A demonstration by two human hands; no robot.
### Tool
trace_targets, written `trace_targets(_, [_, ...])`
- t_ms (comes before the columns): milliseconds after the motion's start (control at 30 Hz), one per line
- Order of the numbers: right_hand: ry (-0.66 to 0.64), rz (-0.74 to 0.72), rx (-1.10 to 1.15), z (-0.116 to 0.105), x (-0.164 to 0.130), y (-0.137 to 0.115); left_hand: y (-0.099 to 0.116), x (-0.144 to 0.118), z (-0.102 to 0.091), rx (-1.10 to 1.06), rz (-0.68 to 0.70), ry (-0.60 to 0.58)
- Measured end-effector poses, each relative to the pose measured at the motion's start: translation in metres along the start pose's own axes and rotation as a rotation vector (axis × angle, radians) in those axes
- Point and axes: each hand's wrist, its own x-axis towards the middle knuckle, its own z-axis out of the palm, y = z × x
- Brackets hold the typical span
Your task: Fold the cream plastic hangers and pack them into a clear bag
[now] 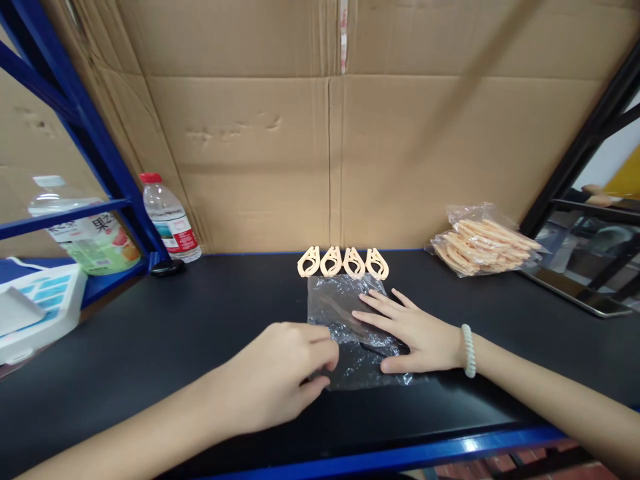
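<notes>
A clear plastic bag [345,363] lies on the black tabletop in front of me, creased and shiny. My right hand [407,330] rests flat on its right part with the fingers spread, a pale coiled band [469,351] around the wrist. At the bag's left edge is my left hand [295,370], its fingers bent and the thumb apart from them, with nothing visible between. Just beyond the bag, several beige teardrop-shaped plastic pieces [331,262], clip-like with open middles, stand in a row.
Clear bags of beige plastic pieces [483,247] lie at the back right, near a dark flat device [575,290]. A red-capped water bottle [170,223] stands back left by a blue frame. Beyond are a juice bottle [93,237] and a white-and-blue box [47,300]. Cardboard [240,153] backs the table.
</notes>
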Motion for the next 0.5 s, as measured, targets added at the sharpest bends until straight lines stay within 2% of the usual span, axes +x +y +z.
trace_targets(67, [0.001,0.001,0.002,-0.001,0.000,0.000,-0.006,0.001,-0.010,-0.126,-0.046,0.105])
trace_targets(133, [-0.005,0.000,0.000,-0.001,0.000,-0.001,-0.012,0.005,-0.016,-0.204,-0.071,0.287])
trace_targets(200, [-0.015,-0.001,-0.004,-0.002,0.000,-0.001,-0.017,0.012,-0.016,-0.220,-0.054,0.496])
trace_targets(267, [-0.022,-0.001,-0.008,-0.001,0.001,-0.001,-0.021,0.021,-0.008,-0.233,-0.014,0.609])
trace_targets(333, [-0.018,-0.003,-0.007,-0.001,0.002,-0.002,-0.022,0.027,0.007,-0.270,0.020,0.583])
trace_targets(500, [-0.020,-0.018,-0.013,-0.001,0.003,-0.001,-0.017,0.029,0.039,-0.248,0.114,0.333])
